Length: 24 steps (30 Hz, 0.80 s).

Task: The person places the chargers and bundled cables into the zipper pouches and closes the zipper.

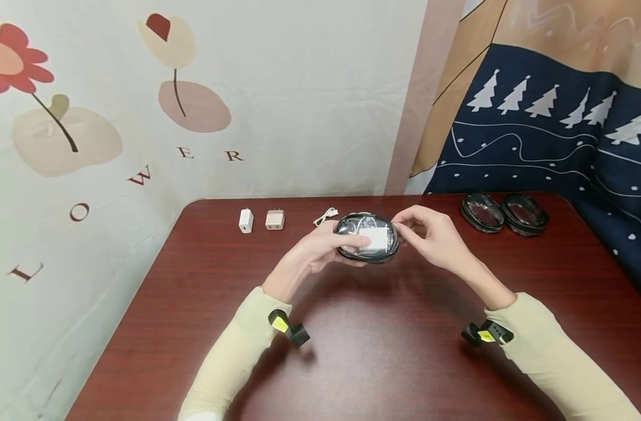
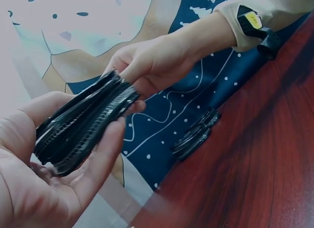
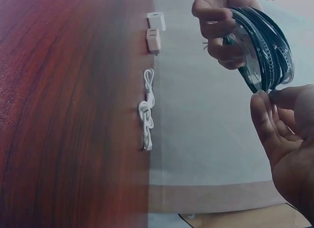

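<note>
A small oval zip pouch with clear faces and black edging (image 1: 372, 223) is held up above the table in the head view. Inside it a white block (image 1: 379, 238) shows through the clear top. My left hand (image 1: 320, 247) grips the pouch from its left, thumb over the top face and fingers beneath. At the pouch's right end, my right hand (image 1: 431, 235) pinches the edge between thumb and fingertips; the zip pull there is hidden by the fingers. Zipper teeth run along the black side (image 2: 91, 125) in the left wrist view.
Toward the back left of the table (image 1: 352, 351) lie a white charger (image 1: 245, 221) and a pinkish charger (image 1: 275, 220). A bundled white cable (image 3: 147, 110) lies behind the pouch. Two similar black-edged pouches (image 1: 482, 211) lie side by side at the back right, near a patterned curtain (image 1: 541, 140).
</note>
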Tool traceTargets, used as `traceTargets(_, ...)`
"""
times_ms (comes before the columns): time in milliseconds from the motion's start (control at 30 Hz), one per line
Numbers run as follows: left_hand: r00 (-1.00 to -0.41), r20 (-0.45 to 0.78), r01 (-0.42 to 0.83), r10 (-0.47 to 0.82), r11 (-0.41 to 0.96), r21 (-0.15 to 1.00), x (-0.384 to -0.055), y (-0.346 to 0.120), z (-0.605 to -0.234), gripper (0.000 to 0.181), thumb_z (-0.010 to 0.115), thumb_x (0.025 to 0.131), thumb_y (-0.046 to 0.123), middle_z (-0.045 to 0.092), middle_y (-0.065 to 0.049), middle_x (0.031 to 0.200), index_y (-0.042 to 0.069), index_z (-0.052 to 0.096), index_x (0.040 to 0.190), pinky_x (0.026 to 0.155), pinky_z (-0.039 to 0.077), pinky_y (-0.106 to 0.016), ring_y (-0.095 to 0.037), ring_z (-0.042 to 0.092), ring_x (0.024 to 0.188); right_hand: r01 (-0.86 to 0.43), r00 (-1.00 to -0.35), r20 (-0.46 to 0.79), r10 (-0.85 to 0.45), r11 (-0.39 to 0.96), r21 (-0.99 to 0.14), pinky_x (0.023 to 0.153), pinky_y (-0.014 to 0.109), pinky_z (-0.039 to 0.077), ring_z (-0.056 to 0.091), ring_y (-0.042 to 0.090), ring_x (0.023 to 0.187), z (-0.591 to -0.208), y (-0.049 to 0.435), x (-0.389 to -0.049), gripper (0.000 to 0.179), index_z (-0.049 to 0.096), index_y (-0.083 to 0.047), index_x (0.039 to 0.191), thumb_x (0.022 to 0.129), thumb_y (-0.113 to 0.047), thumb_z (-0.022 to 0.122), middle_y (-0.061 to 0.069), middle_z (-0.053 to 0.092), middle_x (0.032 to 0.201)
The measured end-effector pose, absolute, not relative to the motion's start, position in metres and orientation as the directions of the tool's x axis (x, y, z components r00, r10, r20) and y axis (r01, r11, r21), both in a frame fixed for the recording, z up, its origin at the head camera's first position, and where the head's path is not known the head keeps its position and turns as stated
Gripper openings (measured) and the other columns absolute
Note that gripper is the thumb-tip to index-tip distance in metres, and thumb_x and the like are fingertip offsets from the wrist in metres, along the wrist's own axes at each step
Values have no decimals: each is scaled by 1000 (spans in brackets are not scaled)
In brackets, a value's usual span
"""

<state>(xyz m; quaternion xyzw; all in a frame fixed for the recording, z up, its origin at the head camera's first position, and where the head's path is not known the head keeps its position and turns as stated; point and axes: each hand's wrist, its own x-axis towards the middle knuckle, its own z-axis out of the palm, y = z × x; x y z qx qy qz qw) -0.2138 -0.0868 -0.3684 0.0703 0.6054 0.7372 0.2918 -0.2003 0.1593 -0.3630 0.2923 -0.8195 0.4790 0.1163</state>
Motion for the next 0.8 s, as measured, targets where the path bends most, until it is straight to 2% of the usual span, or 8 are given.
traceTargets(167,-777,-266,-319,571,6,948,-212,-87,-369,29,70,85,0,70,-7,92,-4,64,112,78,57,-33,-16,67,83,-606,-788,467,-400,373,-703,71,16,54,61,13,77,-365,158,-201,11,72,-6,101,93,0,71,2,67,89)
traceTargets(367,-746,-257,-286,615,54,957,-209,-82,-369,30,71,84,3,70,-6,91,-4,65,113,79,55,-28,-15,66,85,-622,-773,464,-434,373,-688,77,13,51,60,13,81,-366,158,-204,16,72,-5,101,91,7,70,7,69,93)
traceTargets(467,-758,-247,-269,604,55,961,-209,-81,-370,29,72,85,4,71,-5,92,-3,66,112,79,55,-28,-15,66,85,-621,-774,462,-434,376,-688,77,13,51,60,13,80,-365,159,-204,17,72,-5,101,90,7,70,7,69,93)
traceTargets(567,-782,-226,-249,580,42,968,-209,-81,-372,20,73,84,4,70,-4,87,1,69,104,76,54,-27,-14,65,81,-621,-774,461,-434,381,-685,74,14,52,60,12,79,-365,159,-204,14,73,-5,101,91,4,71,5,69,92)
traceTargets(700,-814,-206,-245,544,1,970,-209,-84,-369,7,72,84,3,69,-1,79,7,72,91,70,53,-25,-12,64,74,-605,-785,448,-428,371,-704,66,24,57,63,12,73,-364,161,-204,12,72,-5,101,91,1,72,2,69,88)
traceTargets(800,-832,-208,-270,514,-48,962,-210,-87,-367,7,70,85,2,69,-1,78,8,71,88,69,53,-25,-11,64,72,-590,-794,439,-420,362,-721,60,30,58,65,13,66,-363,164,-204,12,71,-6,100,91,2,73,1,68,84)
